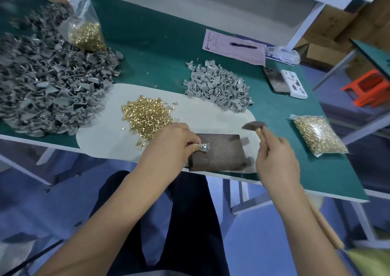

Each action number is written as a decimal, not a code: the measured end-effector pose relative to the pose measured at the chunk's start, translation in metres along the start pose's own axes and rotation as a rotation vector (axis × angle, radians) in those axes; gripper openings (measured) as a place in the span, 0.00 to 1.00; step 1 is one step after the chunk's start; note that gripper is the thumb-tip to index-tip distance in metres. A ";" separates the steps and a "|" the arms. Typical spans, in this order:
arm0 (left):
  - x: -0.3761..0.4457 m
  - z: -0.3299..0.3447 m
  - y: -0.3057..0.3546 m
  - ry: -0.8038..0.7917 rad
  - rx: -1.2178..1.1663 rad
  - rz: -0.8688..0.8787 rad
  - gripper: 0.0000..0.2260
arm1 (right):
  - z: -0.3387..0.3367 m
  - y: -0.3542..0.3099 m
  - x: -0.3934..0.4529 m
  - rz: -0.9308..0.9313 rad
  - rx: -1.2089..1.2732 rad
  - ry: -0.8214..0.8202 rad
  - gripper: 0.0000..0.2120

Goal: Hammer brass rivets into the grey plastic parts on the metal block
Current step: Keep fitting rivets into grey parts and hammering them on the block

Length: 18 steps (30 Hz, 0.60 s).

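Head view of a green work table (pixel 160 43) with a pale mat (pixel 109 136) along its near edge. At lower centre a dark metal block (pixel 219 155) lies flat on the mat, its long axis running left to right across the frame. The left hand (pixel 168 142) pinches one small grey plastic part (pixel 204 147) between fingertips and thumb, pressing it onto the block's upper left corner; its orientation is too small to read. The right hand (pixel 276 159) is closed around the wooden handle of a hammer (pixel 254 126) — the head, blurred, hangs above the block's upper right corner, clear of it, and the handle runs from there toward the lower right of the frame. Loose brass rivets (pixel 145 113) form a heap on the mat left of centre. Unworked grey parts (pixel 217 85) are piled at centre; a darker, larger heap (pixel 46 85) fills the left. Two clear bags of rivets — one at upper left (pixel 86 35), one at right (pixel 318 136).
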State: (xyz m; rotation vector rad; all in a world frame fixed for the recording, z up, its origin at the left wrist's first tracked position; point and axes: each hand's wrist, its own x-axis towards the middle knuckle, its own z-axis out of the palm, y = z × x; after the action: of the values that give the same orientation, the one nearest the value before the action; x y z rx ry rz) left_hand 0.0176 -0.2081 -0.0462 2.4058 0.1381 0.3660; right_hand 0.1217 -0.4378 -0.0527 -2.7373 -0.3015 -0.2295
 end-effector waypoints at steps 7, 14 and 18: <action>-0.002 0.002 -0.003 0.016 -0.010 0.001 0.04 | 0.012 -0.003 -0.003 -0.060 -0.090 -0.013 0.16; -0.007 0.003 -0.010 0.047 -0.048 -0.002 0.05 | 0.007 -0.071 -0.012 -0.479 0.271 -0.114 0.06; -0.015 -0.004 -0.024 0.107 -0.040 -0.041 0.09 | 0.020 -0.098 -0.012 -0.490 0.300 -0.169 0.05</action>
State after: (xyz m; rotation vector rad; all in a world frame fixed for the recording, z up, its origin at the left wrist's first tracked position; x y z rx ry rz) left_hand 0.0016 -0.1904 -0.0624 2.3408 0.2256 0.4744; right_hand 0.0890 -0.3435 -0.0393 -2.3490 -0.9715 -0.0709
